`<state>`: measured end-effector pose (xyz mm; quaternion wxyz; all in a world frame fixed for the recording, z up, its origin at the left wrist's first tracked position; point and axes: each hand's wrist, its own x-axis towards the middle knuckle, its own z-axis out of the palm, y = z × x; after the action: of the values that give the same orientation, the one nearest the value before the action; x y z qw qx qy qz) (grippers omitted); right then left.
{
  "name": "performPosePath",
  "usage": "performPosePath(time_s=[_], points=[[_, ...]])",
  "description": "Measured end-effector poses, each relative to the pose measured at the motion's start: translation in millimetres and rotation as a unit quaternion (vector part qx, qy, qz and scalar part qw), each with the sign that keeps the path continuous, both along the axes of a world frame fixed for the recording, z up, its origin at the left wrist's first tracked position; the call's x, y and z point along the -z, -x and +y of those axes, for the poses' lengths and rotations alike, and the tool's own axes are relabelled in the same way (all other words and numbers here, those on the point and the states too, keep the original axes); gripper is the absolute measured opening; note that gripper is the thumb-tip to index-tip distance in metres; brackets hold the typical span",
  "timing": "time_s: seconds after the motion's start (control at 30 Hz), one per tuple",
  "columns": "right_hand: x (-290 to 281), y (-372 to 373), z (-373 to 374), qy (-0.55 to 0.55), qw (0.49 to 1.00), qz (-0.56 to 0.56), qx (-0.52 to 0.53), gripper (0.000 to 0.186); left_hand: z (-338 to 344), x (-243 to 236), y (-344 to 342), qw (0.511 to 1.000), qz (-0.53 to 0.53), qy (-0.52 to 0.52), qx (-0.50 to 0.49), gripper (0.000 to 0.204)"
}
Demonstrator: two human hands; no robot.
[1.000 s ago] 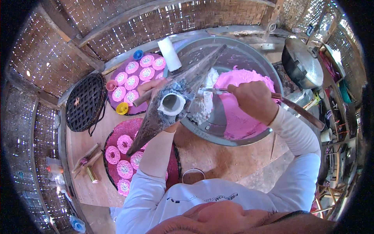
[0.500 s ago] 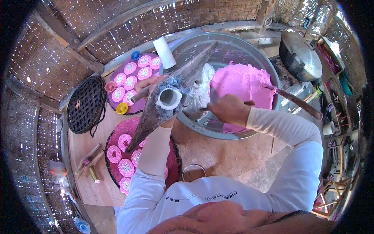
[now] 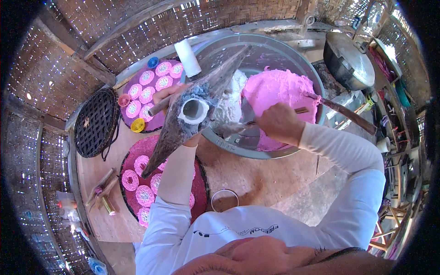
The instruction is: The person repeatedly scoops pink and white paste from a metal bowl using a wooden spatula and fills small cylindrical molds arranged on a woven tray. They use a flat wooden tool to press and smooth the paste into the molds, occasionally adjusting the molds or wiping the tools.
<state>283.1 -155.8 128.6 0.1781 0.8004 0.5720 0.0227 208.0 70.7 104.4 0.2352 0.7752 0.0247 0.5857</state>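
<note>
Let the basin [image 3: 318, 62] be the clock, with twelve toward the upper edge of the view. The two hands are apart. The left hand [image 3: 166, 95] is clamped on the dark wooden holder [image 3: 172, 124], which overlaps the basin at nine o'clock and has a pale round tube [image 3: 190, 120] in its middle. Part of this grip is hidden under the wood. The right hand [image 3: 280, 124], at five o'clock, is closed around the handle of a flat tool [image 3: 233, 129], whose blade points between seven and eight o'clock.

The step in hand seems to be gathering the white mass [image 3: 230, 103], which lies inside the basin at nine o'clock; I cannot tell if the blade is already touching it. To do this well, the blade should go low and flat under the mass, in short strokes. The pink mass [image 3: 277, 89], toward two o'clock, is close, so the blade should stay clear of it to keep the colours clean. The left hand should hold the holder steady with its mouth upward, because its long pointed ends could tip easily.
</note>
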Motion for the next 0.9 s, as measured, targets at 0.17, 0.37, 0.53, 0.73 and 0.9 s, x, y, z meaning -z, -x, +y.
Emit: performPosePath(time_s=[0.17,0.37,0.53,0.73,0.9], points=[[32,-10,5,-0.011,0.997,0.034,-0.061,0.014,1,2,-1,1.000,-0.001,0.011,0.024,0.032],[-12,-3,-21,-0.033,0.995,0.091,-0.012,0.015,-4,-21,7,0.998,-0.032,-0.028,0.039,0.033],[-115,32,-69,-0.170,0.977,0.103,0.079,0.021,3,-70,27,0.987,-0.108,0.043,0.113,0.034],[-161,73,-94,-0.390,0.899,0.197,0.036,0.020,30,-100,57,0.991,-0.049,0.086,0.090,0.021],[-170,96,-51,-0.334,0.941,0.058,0.014,0.021,-5,-105,75,0.995,0.083,0.056,0.022,0.023]])
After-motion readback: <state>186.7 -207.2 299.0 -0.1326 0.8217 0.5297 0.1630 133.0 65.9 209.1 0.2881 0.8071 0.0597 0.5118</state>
